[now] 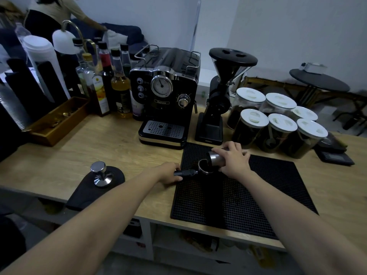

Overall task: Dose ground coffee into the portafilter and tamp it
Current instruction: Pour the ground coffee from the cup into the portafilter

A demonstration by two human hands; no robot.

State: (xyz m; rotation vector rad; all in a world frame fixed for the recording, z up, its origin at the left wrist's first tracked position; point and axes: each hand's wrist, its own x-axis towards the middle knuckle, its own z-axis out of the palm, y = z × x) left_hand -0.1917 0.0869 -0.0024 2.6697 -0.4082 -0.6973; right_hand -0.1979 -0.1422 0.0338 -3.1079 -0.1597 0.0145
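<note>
On black mat (268,185), portafilter (205,169) handle gripped in left hand (168,173), tilted steel cup (214,157) in right hand (234,160), at its rim.

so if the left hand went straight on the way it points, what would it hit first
The portafilter basket, straight along the handle the left hand grips. Just past it, probably the steel cup that the right hand tips over it.

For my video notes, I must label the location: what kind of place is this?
Probably a small coffee bar or home coffee corner: an espresso machine, a grinder and syrup bottles stand on a wooden counter.
</note>
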